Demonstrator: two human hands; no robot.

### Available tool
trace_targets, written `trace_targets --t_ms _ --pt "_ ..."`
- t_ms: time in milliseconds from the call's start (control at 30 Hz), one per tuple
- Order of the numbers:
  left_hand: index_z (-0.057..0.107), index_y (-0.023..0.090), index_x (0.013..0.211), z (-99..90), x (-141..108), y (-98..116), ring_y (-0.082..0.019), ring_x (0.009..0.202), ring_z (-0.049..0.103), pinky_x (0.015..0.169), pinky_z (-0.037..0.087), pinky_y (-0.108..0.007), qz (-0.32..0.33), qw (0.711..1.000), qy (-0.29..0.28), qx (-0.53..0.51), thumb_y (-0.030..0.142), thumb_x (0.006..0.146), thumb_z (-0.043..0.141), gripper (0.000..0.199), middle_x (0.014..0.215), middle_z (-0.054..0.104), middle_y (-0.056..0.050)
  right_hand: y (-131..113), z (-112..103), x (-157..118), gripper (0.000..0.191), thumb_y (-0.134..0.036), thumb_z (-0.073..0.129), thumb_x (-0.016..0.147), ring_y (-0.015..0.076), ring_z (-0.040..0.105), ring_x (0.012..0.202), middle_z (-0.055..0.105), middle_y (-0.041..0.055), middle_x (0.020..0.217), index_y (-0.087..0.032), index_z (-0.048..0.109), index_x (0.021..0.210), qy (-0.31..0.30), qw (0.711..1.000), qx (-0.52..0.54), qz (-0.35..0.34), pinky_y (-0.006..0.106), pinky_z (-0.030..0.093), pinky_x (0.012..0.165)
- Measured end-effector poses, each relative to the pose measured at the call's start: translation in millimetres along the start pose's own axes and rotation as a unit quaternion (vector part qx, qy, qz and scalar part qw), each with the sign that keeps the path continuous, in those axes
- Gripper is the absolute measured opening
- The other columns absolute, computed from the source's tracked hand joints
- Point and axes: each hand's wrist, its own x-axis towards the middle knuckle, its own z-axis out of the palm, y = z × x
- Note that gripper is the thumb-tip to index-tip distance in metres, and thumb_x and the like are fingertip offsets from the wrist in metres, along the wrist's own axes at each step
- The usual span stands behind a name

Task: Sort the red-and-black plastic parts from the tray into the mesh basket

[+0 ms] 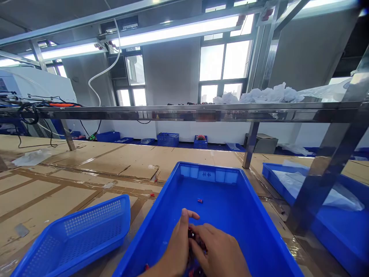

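Observation:
My left hand (179, 243) and my right hand (219, 248) come together low inside a long blue tray (215, 198). Between them is a cluster of small, shiny dark red and black pieces (190, 233), too small and covered to name. Curled fingers of my right hand close over the cluster from the right. On its other side my left hand is cupped against it, thumb pointing up. More such pieces (196, 271) show beneath the hands. A single small red piece (200, 201) lies apart on the tray floor, and another red bit (147, 266) is by my left wrist.
A blue perforated basket (83, 234) stands left of the tray on the cardboard-covered table (72, 200). At right, behind a metal post (314, 184), another blue tray (340, 227) holds clear plastic. A metal shelf beam (173, 113) crosses ahead, bearing crumpled white plastic (268, 94).

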Motion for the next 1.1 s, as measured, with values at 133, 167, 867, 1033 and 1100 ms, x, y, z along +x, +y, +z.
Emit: trace_targets --t_ms 133,167,867,1033,1100 --pt "0.054 0.018 0.089 -2.9 2.7 6.2 -0.009 0.037 0.038 0.035 0.019 -0.019 -0.103 0.992 -0.034 -0.070 0.039 0.074 0.041 0.028 0.057 0.051 0.001 0.8 -2.1 0.5 0.019 -0.018 0.061 0.078 0.0181 0.067 0.070 0.070 -0.0033 0.079 -0.030 0.066 0.091 0.088 0.995 0.005 -0.042 0.026 0.044 0.059" --pt "0.055 0.017 0.085 -4.1 3.7 7.7 -0.008 0.037 0.037 0.035 0.018 -0.018 -0.134 0.986 -0.038 -0.095 0.032 0.068 0.044 0.025 0.058 0.051 0.000 1.7 -3.6 0.9 0.019 -0.018 0.061 0.078 0.0175 0.066 0.069 0.069 -0.0032 0.078 -0.030 0.065 0.093 0.105 0.993 0.011 -0.049 0.025 0.044 0.059" --pt "0.055 0.015 0.083 -6.2 0.5 21.7 -0.001 0.044 0.027 0.036 0.014 -0.016 -0.141 0.986 -0.078 -0.045 0.070 0.072 0.059 0.056 0.072 0.048 0.003 9.0 -24.5 4.4 0.011 -0.017 0.053 0.084 0.0166 0.058 0.058 0.063 -0.0022 0.069 -0.024 0.062 0.087 0.214 0.954 -0.164 -0.133 0.029 0.033 0.051" --pt "0.043 0.018 0.063 -6.0 -0.9 18.1 -0.004 0.043 0.024 0.035 0.015 -0.016 -0.123 0.988 -0.093 -0.010 0.081 0.068 0.049 0.064 0.054 0.031 0.007 6.0 -25.3 0.8 0.015 -0.017 0.056 0.083 0.0172 0.060 0.060 0.064 -0.0029 0.071 -0.025 0.062 0.093 0.178 0.962 -0.161 -0.126 0.029 0.034 0.052" --pt "0.043 0.019 0.064 -6.7 -1.2 16.1 -0.004 0.043 0.024 0.035 0.018 -0.016 -0.100 0.990 -0.100 0.004 0.081 0.068 0.049 0.062 0.052 0.031 0.008 6.0 -25.1 0.2 0.014 -0.018 0.057 0.084 0.0170 0.060 0.061 0.065 -0.0024 0.073 -0.025 0.063 0.094 0.154 0.971 -0.142 -0.112 0.028 0.035 0.053"
